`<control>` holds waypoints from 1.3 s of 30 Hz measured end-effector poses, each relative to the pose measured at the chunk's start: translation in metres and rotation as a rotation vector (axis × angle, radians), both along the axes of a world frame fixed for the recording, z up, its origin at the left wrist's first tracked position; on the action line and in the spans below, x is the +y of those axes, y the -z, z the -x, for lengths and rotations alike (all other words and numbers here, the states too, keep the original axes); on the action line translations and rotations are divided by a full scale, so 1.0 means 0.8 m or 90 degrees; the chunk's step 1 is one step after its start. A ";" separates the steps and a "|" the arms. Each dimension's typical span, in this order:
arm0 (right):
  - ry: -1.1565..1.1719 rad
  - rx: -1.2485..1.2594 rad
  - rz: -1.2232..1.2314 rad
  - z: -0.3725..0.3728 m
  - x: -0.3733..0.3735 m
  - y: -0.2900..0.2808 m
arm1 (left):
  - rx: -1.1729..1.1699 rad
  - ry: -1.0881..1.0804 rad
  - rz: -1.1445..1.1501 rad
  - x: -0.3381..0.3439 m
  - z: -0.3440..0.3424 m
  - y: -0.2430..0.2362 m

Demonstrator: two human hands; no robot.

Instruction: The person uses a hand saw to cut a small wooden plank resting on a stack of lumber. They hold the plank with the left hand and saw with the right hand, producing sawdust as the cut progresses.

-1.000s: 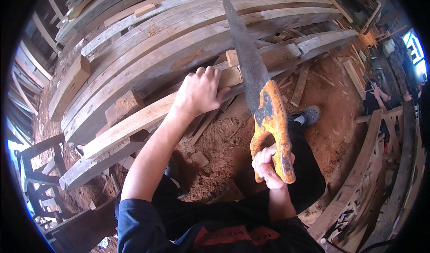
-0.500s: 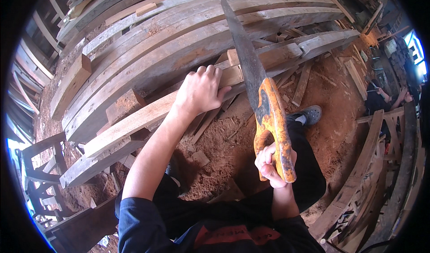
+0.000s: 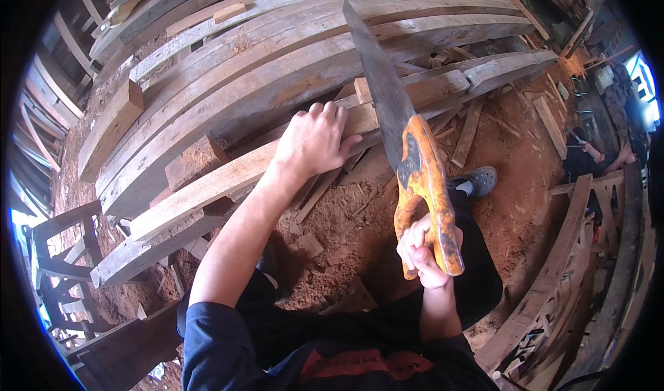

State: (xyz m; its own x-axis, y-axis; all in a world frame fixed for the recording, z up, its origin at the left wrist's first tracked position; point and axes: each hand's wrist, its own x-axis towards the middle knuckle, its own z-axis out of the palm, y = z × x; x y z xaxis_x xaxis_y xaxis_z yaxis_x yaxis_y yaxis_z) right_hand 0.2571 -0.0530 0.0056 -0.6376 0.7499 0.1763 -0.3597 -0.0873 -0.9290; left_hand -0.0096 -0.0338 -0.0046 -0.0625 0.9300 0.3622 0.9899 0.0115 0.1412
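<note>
In my right hand (image 3: 423, 252) is a handsaw (image 3: 423, 159) with a worn yellow-orange handle. The fingers wrap around the grip, and the long dark blade points away from me, tip up and to the left. Its middle crosses a pale squared timber (image 3: 200, 192), just right of my left hand (image 3: 311, 142). That hand is closed over the timber's top, thumb on the near side. The pale timber rests along a greyer beam (image 3: 149, 251). A small wood block (image 3: 362, 90) sits behind the timber beside the blade. How deep the teeth are in the wood is hidden.
Long curved beams (image 3: 277, 79) lie side by side beyond the timber. Sawdust and offcuts cover the ground (image 3: 332, 218). A stack of curved planks (image 3: 553, 280) stands to my right, and a wooden frame (image 3: 69, 266) to my left. Another person (image 3: 588, 156) is at the far right.
The saw's handle has shifted slightly up and to the right with my right hand. My left hand keeps its place on the timber.
</note>
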 end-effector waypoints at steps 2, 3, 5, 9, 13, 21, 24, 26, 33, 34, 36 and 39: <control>-0.018 -0.042 -0.006 0.008 0.006 -0.011 | 0.004 -0.008 0.000 0.001 0.001 0.001; -0.013 -0.056 -0.026 0.016 0.009 -0.018 | 0.008 -0.016 0.001 0.001 0.001 0.001; -0.016 -0.085 -0.022 0.015 0.011 -0.022 | 0.019 -0.026 0.006 0.003 0.000 0.001; -0.028 0.063 0.047 -0.016 -0.015 0.021 | 0.035 -0.017 0.023 0.005 0.001 0.000; 0.039 -0.006 -0.092 0.027 0.015 0.030 | 0.027 0.009 0.037 -0.002 -0.003 0.002; 0.008 0.005 -0.040 -0.011 -0.007 0.043 | 0.001 0.012 0.024 0.012 0.000 -0.001; 0.042 0.014 -0.030 0.020 -0.007 0.004 | 0.010 -0.002 0.029 0.009 0.003 0.003; -0.032 -0.027 0.001 0.009 0.015 0.003 | 0.001 -0.034 0.031 0.010 0.003 0.004; 0.009 0.030 -0.049 -0.017 -0.013 0.046 | -0.001 -0.014 0.043 0.009 0.000 0.000; 0.008 0.014 -0.096 -0.012 -0.005 0.047 | -0.003 -0.009 0.040 0.008 0.000 -0.001; 0.049 -0.014 -0.015 0.027 0.012 0.017 | -0.007 0.002 0.037 0.003 0.001 0.002; 0.035 -0.024 -0.014 0.057 0.049 0.021 | -0.025 -0.008 0.062 0.014 -0.001 -0.001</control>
